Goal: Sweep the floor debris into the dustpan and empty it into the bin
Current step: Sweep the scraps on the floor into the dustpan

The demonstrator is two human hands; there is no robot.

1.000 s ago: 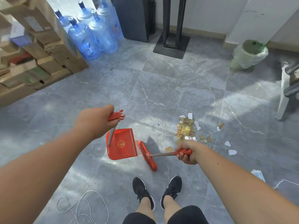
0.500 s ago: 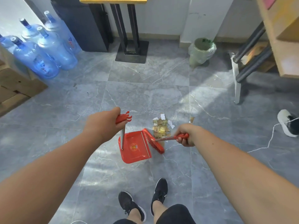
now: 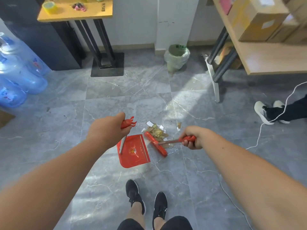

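1. Fingers of the left hand [image 3: 106, 130] are wrapped tight round the red top of the dustpan handle [image 3: 127, 124], whose metal shaft slants down to the pan.
2. Red dustpan [image 3: 133, 151] sits flat on the grey tiled floor [image 3: 126, 90], its open edge turned toward the broom.
3. Right hand [image 3: 193, 137] is closed in a fist round the red grip of the short broom [image 3: 156, 144], thumb side toward the pan.
4. Broom head lies between the pan's lip and the debris [image 3: 157, 130], near the pan; whether they touch I cannot tell.
5. Debris, yellowish scraps and white paper bits, is heaped against the far side of the bristles.
6. Bin [image 3: 177, 55], lined with a pale bag, stands well apart by the wall.
7. Black shoes [image 3: 146, 200] stand just behind the pan.
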